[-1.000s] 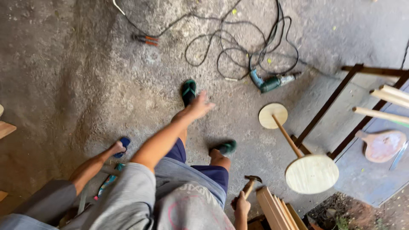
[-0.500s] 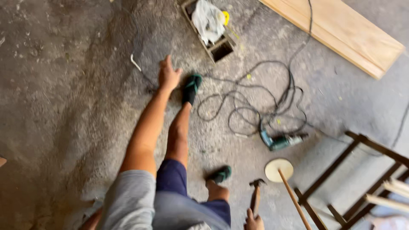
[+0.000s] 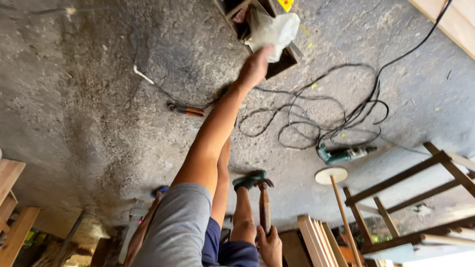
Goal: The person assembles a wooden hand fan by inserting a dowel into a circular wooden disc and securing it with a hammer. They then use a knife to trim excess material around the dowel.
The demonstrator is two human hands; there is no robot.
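My left hand [image 3: 255, 66] stretches far out over the concrete floor, and its fingertips touch a crumpled white plastic bag [image 3: 277, 29]. The bag lies in a small wooden box [image 3: 283, 63] with compartments. My right hand [image 3: 269, 246] stays low near my body, shut on the handle of a hammer [image 3: 263, 202] whose head points away from me. My foot in a green sandal [image 3: 249, 180] stands just beside the hammer head.
A green power drill [image 3: 344, 155] lies on the floor with its black cable [image 3: 321, 113] in loose loops. Orange-handled pliers [image 3: 185, 110] lie left of my arm. A round wooden disc on a stick [image 3: 331, 175], a wooden frame [image 3: 420, 173] and stacked boards [image 3: 316, 242] stand at the right.
My left hand has reached forward from the bare floor to the white bag in the box. The view has shifted forward. The hammer stays in my right hand.
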